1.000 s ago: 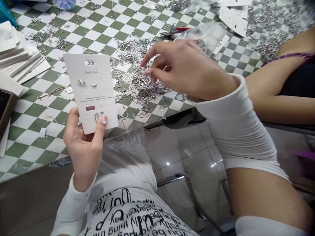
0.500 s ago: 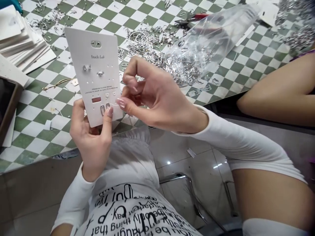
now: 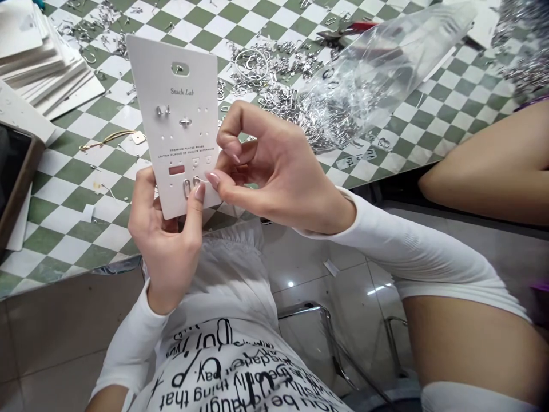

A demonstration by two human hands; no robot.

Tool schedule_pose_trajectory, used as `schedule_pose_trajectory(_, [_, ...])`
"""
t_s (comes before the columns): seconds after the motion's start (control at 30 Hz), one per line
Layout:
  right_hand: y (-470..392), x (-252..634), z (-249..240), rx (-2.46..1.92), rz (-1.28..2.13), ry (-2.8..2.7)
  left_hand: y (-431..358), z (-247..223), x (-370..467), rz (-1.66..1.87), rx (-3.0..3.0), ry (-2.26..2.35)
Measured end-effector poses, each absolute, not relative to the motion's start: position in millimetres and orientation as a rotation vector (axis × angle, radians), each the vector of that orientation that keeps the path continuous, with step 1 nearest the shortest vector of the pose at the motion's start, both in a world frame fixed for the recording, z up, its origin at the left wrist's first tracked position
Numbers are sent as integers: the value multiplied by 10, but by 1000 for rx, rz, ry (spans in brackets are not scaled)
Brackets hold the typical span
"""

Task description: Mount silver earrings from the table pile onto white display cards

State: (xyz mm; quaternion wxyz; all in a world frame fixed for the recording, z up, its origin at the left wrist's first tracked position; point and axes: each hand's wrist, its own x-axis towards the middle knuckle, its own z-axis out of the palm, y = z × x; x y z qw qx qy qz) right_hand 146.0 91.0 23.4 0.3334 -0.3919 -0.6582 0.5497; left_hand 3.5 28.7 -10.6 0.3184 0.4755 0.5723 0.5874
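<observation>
My left hand (image 3: 169, 240) grips a white earring card (image 3: 180, 74) printed "Stack Lab", its thumb pressed on the front near the bottom and its fingers behind. Small silver earrings (image 3: 185, 122) sit in the card's upper half. Under my left thumb tip are two oval silver hoops (image 3: 187, 187), partly covered. At the card's lower right edge, my right hand (image 3: 270, 166) is pinched, thumb against curled fingers. A thin pale strand seems to run from the hoops to the right thumb; what the pinch holds is too small to make out.
A clear plastic bag (image 3: 386, 63) spills a heap of silver jewellery pieces (image 3: 278, 97) behind my right hand. Red-handled pliers (image 3: 343, 33) lie beyond. Stacked white cards (image 3: 43, 63) and a dark phone-like object (image 3: 17, 171) are at left. Someone's bare arm (image 3: 493, 166) reaches in at right.
The card and my left hand appear slightly farther right and the table scene has shifted the same way. Both hands keep the same grip and pinch.
</observation>
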Motion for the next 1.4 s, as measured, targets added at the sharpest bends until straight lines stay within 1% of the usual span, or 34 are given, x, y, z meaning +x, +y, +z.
schedule_pose_trajectory(0.27, [914,1451,215,-944,1401,-1710,281,-129,24,1551,1257,1513])
schedule_pose_trajectory(0.43, [888,1457,217,-1006,1354,-1754,282,-129,29,1551,1282,1532])
schedule_pose_trajectory(0.57, [861,1467,197,-916,1168,-1862,287,-134,38,1557,1345,1564])
schedule_pose_trajectory(0.77, [811,1467,199,-937,732,-2137,299,-144,46,1568,1423,1588])
schedule_pose_trajectory(0.9, [789,1460,210,-956,612,-2213,303,-162,40,1581,1449,1577])
schedule_pose_trajectory(1.23, [795,1466,220,-949,557,-2280,289,-166,44,1552,1487,1626])
schedule_pose_trajectory(1.4, [824,1456,213,-915,660,-2182,285,-163,71,1535,1499,1667])
